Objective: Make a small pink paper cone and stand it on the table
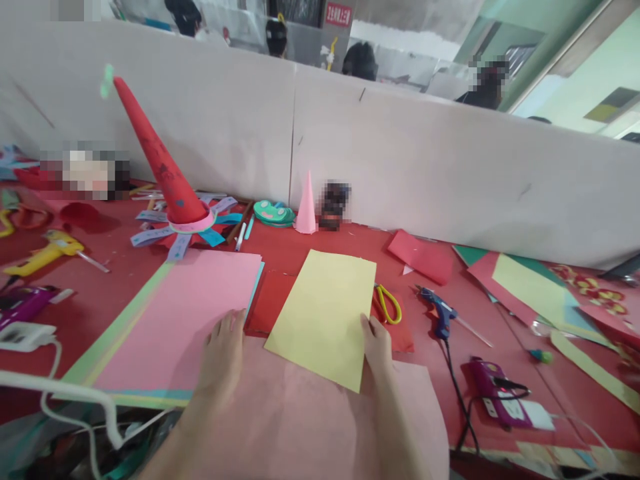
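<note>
A yellow sheet lies tilted at the middle of the red table, over part of some red paper. My right hand pinches its right edge. On the right edge of a stack of coloured paper, topped by a pink sheet, rests my left hand, palm down with its fingers close together and nothing seen in it. Yellow-handled scissors lie just beyond my right hand, partly hidden by the yellow sheet.
A tall red cone with paper strips stands back left, a small pink cone at the partition. Glue guns lie left and right, with cables beside them. More coloured paper is at the right. Several people sit beyond the partition.
</note>
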`<state>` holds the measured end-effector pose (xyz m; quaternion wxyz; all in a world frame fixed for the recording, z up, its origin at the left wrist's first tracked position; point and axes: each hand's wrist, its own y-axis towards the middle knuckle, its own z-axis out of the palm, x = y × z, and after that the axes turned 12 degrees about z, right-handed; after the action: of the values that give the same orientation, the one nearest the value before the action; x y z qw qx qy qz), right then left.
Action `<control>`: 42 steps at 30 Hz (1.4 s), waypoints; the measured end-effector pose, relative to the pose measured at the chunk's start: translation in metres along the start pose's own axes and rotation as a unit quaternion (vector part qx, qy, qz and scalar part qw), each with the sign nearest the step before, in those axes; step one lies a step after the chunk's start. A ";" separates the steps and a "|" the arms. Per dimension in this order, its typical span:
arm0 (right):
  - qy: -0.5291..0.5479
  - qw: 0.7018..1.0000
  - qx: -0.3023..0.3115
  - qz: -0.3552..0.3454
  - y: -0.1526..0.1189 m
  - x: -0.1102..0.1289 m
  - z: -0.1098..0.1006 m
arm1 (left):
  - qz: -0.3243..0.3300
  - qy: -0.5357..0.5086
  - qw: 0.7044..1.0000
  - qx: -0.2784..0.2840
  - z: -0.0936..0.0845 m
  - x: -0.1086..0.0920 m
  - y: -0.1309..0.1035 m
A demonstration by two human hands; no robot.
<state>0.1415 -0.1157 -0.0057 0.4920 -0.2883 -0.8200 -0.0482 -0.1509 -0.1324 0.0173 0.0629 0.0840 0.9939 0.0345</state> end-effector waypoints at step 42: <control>0.171 0.983 0.030 -0.057 0.059 0.023 0.004 | 0.116 -0.364 0.878 -0.289 -0.001 -0.083 0.093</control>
<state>0.1611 -0.0556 -0.0011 0.6297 -0.2132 -0.7403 -0.1001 -0.0544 -0.0553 0.0357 0.4375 0.1833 0.8296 0.2945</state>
